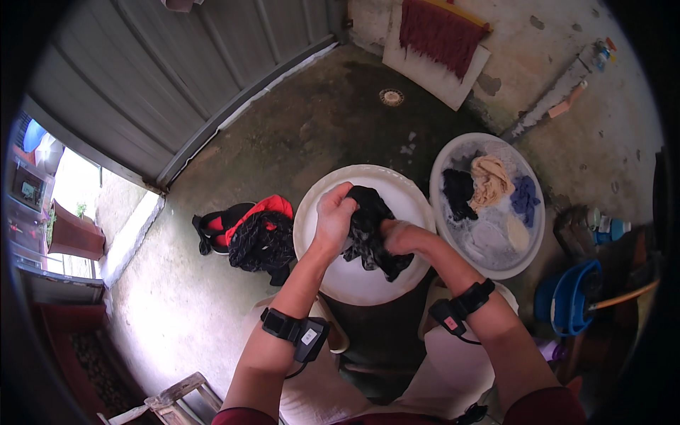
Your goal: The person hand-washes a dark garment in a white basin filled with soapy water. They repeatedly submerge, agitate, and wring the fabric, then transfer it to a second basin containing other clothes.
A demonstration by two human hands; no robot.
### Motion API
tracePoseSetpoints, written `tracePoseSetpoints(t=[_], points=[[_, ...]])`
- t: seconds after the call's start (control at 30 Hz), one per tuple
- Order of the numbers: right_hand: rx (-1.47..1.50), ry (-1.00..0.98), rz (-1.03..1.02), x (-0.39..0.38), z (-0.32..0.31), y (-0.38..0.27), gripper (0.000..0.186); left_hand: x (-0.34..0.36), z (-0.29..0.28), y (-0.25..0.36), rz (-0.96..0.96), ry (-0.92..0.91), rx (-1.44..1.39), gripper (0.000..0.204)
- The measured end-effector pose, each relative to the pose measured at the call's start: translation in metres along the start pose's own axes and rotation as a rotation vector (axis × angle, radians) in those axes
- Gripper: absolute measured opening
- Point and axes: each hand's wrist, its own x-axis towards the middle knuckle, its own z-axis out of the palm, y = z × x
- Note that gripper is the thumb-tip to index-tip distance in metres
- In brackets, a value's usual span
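Note:
A wet black cloth is held over a white round basin between my knees, with pale whitish water in it. My left hand has its fingers closed on the upper left part of the cloth. Lower and to the right, my right hand grips the same cloth, its fingertips partly hidden in the folds. To the right sits a larger pale tub holding soaking garments in cream, black and blue, with suds around them.
Left of the basin lie black-and-red clothes on the concrete floor. A blue bucket with a wooden handle stands at the right. A wooden stool is at lower left, a floor drain ahead, and a red mop head by the wall.

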Motion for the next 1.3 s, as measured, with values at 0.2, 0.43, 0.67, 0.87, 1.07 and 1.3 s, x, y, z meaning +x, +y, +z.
tracePoseSetpoints(t=[0.2,0.43,0.67,0.87,1.07,1.3], points=[[-0.088,0.243,0.042,-0.002,-0.002,-0.002,0.036,0.0,0.0,-0.003,0.062,0.109,-0.132,0.014],[-0.342,0.487,0.205,0.002,0.003,0.001,0.015,-0.002,0.0,-0.001,0.138,0.178,-0.116,0.01],[-0.285,0.791,0.042,-0.016,-0.014,0.002,0.004,0.005,-0.003,-0.001,0.068,0.321,-0.116,0.014],[0.637,1.158,-0.488,-0.044,-0.047,-0.014,0.018,0.01,-0.018,-0.001,-0.051,0.306,0.391,0.031],[1.443,1.047,-0.583,-0.063,-0.073,-0.008,0.021,0.01,-0.009,-0.002,0.01,0.396,0.437,0.024],[1.278,0.582,-0.255,-0.018,-0.01,-0.029,0.019,0.006,0.012,0.014,-0.05,0.236,-0.54,0.021]])
